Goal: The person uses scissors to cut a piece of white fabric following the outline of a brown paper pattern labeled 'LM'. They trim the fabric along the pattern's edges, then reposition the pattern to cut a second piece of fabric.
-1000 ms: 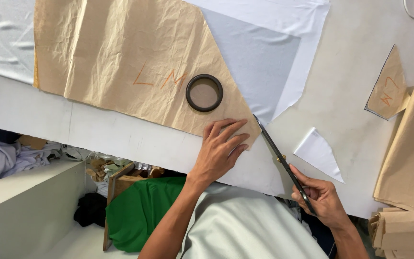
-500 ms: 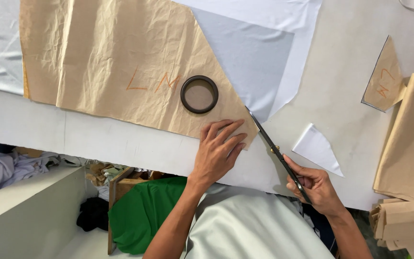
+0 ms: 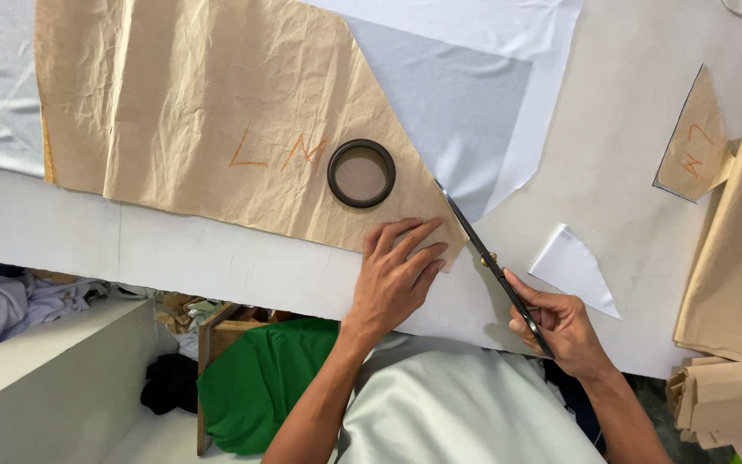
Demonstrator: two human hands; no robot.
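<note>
My left hand presses flat on the near corner of a crumpled brown paper pattern that lies over pale grey fabric on a white table. A black ring weight sits on the pattern just beyond my fingers. My right hand grips black scissors, whose blades run along the pattern's slanted right edge, into the fabric.
A small white fabric offcut lies right of the scissors. A small brown pattern piece and folded brown paper sit at the right. Below the table edge are a green cloth, a wooden box and a white ledge.
The view has shifted a little. The scissors and my right hand sit slightly further along the pattern's slanted edge. My left hand stays on the corner.
</note>
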